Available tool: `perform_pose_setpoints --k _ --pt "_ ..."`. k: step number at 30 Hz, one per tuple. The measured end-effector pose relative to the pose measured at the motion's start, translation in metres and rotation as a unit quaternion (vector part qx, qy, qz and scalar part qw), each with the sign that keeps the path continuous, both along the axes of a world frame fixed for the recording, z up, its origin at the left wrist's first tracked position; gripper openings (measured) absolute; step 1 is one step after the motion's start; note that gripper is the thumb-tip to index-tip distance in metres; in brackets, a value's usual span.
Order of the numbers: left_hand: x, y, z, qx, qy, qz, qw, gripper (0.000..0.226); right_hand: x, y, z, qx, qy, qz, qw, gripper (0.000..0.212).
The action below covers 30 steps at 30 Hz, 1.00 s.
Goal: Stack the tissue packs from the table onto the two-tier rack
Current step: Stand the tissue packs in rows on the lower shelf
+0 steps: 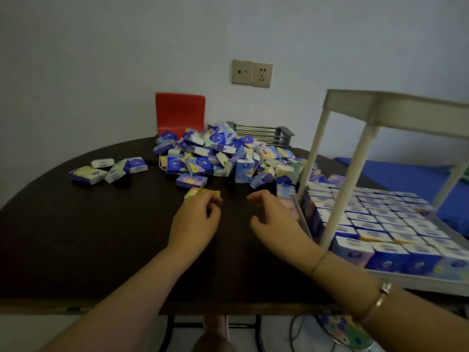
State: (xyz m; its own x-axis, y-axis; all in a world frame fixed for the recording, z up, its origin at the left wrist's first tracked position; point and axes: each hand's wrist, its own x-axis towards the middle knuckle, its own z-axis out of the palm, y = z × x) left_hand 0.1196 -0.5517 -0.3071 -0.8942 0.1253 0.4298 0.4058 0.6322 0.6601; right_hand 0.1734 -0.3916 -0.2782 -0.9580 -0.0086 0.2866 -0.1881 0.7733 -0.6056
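Dozens of tissue packs (223, 153) lie heaped at the far middle of the dark bench (101, 237), with a small loose group of four packs (109, 170) well apart to the left of the heap and one blue pack (191, 180) lying flat just in front of it. The lower tier of the white two-tier rack (396, 105), at the right end of the bench, is filled with packs standing upright in close rows (385, 224); the upper tier is seen only from below, so its contents cannot be told. The left hand (195, 222) is curled round a yellow pack (200, 193), which shows past the fingertips. The right hand (274, 219) hovers beside the rack's near left corner with fingers loosely bent and holds nothing; a pale pink pack (286, 207) lies just behind it. A bracelet (380, 295) sits on the right forearm. Behind the heap are a red chair back (180, 113) and a metal wire rack (261, 133). Wall sockets (251, 73) are mounted above. A blue surface (406, 176) lies beyond the rack.
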Motion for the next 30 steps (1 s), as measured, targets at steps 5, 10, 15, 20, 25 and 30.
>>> perform_pose_setpoints --k 5,10,15,20,25,30 --pt "-0.023 0.002 -0.013 0.068 -0.035 -0.011 0.997 0.022 -0.083 -0.002 -0.017 0.127 0.014 -0.102 0.987 0.057" --pt "-0.031 -0.003 -0.019 0.171 -0.056 0.001 0.984 0.019 -0.138 0.002 -0.011 0.335 0.009 -0.153 0.930 0.091" --pt "-0.035 -0.002 -0.022 0.193 -0.083 -0.022 0.977 0.022 -0.168 0.016 -0.016 0.418 -0.028 -0.152 0.895 0.102" --pt "-0.039 -0.001 -0.023 0.197 -0.101 -0.026 0.975 0.024 -0.177 0.017 -0.017 0.446 0.001 -0.156 0.881 0.099" --pt "-0.039 -0.001 -0.023 0.223 -0.106 -0.022 0.969 0.023 -0.170 0.012 -0.020 0.415 0.045 -0.158 0.895 0.065" --pt "-0.038 -0.004 -0.020 0.263 -0.078 -0.028 0.961 0.036 -0.150 -0.005 -0.019 0.307 0.100 -0.136 0.937 0.036"
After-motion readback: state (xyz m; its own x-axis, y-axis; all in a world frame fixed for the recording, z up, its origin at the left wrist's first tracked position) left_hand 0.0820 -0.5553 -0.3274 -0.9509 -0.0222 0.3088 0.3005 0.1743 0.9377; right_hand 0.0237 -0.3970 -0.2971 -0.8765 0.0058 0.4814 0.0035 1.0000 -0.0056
